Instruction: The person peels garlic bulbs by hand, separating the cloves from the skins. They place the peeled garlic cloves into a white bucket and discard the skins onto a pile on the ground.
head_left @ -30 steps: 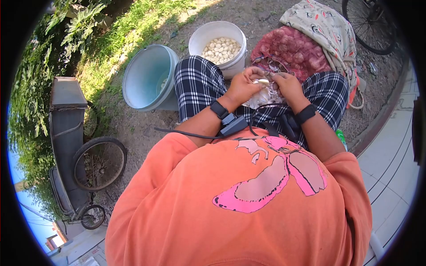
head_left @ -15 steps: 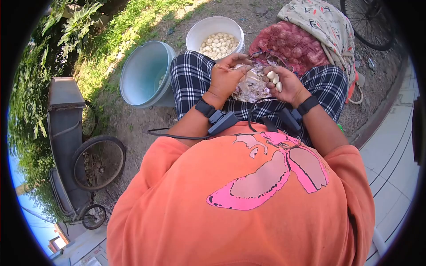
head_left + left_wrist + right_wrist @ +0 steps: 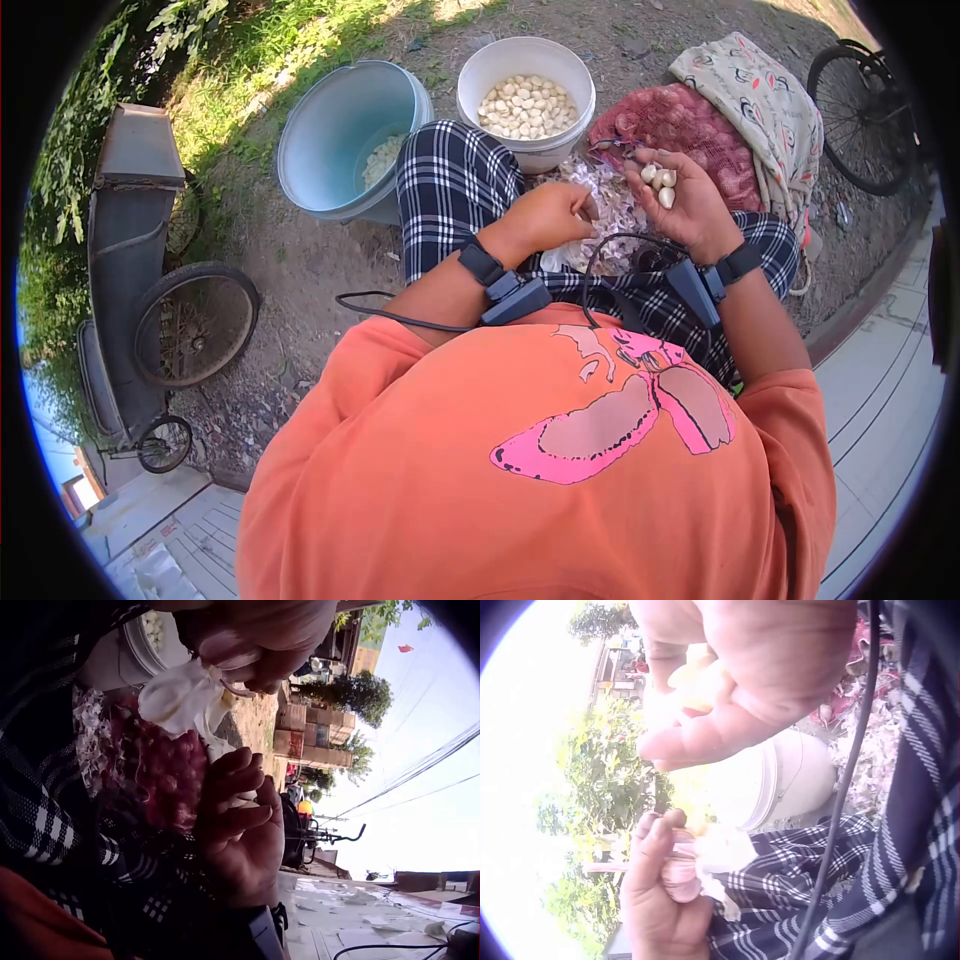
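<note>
My left hand (image 3: 548,216) grips a part-peeled garlic bulb (image 3: 681,877) with pinkish cloves, hidden under the fingers in the head view. Loose white papery skin (image 3: 176,697) hangs from the bulb in the left wrist view. To the right, my right hand (image 3: 697,208) is turned palm up, holding several peeled garlic cloves (image 3: 661,180) in its half-curled fingers. The two hands are apart. Between and below them, a heap of garlic skins (image 3: 622,205) lies in the lap area, between the knees.
Ahead stands a white bucket (image 3: 585,100) of peeled cloves; left of it, a blue-tinted bucket (image 3: 300,190) holds some too. A red mesh sack (image 3: 690,130) of garlic lies at front right under a printed cloth (image 3: 750,105). A black cable (image 3: 400,312) runs between the wrists.
The hands, together a second ago, have separated. My right hand has turned palm up, showing the cloves, and moved away to the right. The left hand's fingers have curled in. The head view has shifted.
</note>
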Demonstrator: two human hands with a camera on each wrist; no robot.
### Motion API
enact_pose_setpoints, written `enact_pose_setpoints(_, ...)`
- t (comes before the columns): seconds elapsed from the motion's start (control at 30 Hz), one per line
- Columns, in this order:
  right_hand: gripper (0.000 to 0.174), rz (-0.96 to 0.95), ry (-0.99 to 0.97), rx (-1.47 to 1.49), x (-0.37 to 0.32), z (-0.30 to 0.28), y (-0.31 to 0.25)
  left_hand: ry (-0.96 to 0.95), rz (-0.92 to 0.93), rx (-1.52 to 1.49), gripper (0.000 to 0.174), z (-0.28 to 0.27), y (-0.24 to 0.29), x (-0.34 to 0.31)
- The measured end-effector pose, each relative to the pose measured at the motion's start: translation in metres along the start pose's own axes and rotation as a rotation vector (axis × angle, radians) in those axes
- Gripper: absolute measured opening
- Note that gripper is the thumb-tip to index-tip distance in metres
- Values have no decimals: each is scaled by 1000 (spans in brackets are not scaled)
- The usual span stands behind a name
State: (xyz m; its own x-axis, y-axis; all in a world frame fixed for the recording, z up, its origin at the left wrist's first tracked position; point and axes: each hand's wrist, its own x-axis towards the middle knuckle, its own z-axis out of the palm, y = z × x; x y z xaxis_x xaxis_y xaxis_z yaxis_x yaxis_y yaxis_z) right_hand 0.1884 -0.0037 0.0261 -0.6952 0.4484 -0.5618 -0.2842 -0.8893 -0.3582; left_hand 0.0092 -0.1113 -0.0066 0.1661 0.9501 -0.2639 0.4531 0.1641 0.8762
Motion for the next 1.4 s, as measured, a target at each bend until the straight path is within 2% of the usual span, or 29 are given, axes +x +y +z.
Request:
enact_pose_setpoints(0.07, 24, 12, 4, -34, 21, 18, -10, -48, 12, 362, 22, 3, 5, -1)
enact_pose_setpoints(0.13, 26, -43, 40, -103, 50, 39, -16, -129, 22, 505, 19, 6, 1, 3)
enact_pose_setpoints(0.17, 34, -21, 46, -90, 66, 51, -19, -113, 11, 492, 19, 5, 1, 4)
enact_pose_setpoints(0.2, 34, -6, 43, -103, 83, 58, -23, -134, 15, 463, 18, 3, 1, 4)
enact_pose_setpoints(0.3, 59, 22, 230, -211, 132, 61, -26, -145, -28, 462, 17, -2, -2, 5)
enact_pose_setpoints(0.33, 59, 29, 225, -211, 138, 50, -25, -148, -58, 497, 17, -4, -1, 5)
enact_pose_setpoints(0.4, 60, 32, 192, -415, 130, 36, -19, -171, -81, 484, 17, -5, 0, 7)
enact_pose_setpoints(0.43, 54, 4, 275, -408, 117, 35, -16, -171, -77, 491, 17, -4, -2, 9)
enact_pose_setpoints(0.57, 45, -36, 258, -401, 75, 22, -14, -205, -104, 536, 17, -2, -3, 12)
enact_pose_setpoints(0.63, 35, -157, 48, -634, 41, 36, -20, -180, -97, 534, 17, -2, -2, 10)
enact_pose_setpoints(0.67, 35, -176, 35, -632, 23, 50, -22, -154, -94, 523, 17, -3, -2, 11)
enact_pose_setpoints(0.73, 24, -582, -63, -712, -18, 82, -25, -75, -110, 527, 17, -2, -5, 14)
enact_pose_setpoints(0.77, 24, -600, -69, -706, -37, 89, -32, -7, -129, 506, 17, 1, -6, 16)
enact_pose_setpoints(0.83, 22, -877, -265, -838, -74, 98, -47, 38, -122, 489, 17, 4, -11, 18)
enact_pose_setpoints(0.9, 27, -1083, -474, -957, -109, 108, -62, 106, -102, 421, 19, 5, -14, 17)
enact_pose_setpoints(0.93, 32, -1142, -446, -1001, -133, 118, -62, 103, -101, 423, 19, 6, -16, 15)
enact_pose_setpoints(0.97, 44, -1232, -377, -1086, -156, 124, -63, 123, -111, 426, 19, 6, -15, 14)
enact_pose_setpoints(1.0, 49, -1296, -333, -403, -178, 138, -57, 145, -120, 433, 19, 6, -14, 13)
enact_pose_setpoints(1.03, 54, -1264, -270, 277, -194, 147, -48, 188, -99, 416, 16, 7, -16, 12)
enact_pose_setpoints(1.2, 55, -1362, -305, 223, -230, 140, -34, 208, -34, 474, 13, 9, -15, 8)
enact_pose_setpoints(1.27, 56, -1431, -389, 219, -231, 171, -13, 225, -34, 498, 12, 10, -12, 7)
enact_pose_setpoints(1.33, 56, -1519, -505, 249, -251, 147, -19, 202, -20, 527, 9, 11, -15, 7)
enact_pose_setpoints(1.4, 57, -1613, -606, 282, -281, 95, -21, 211, 24, 550, 9, 10, -10, 2)
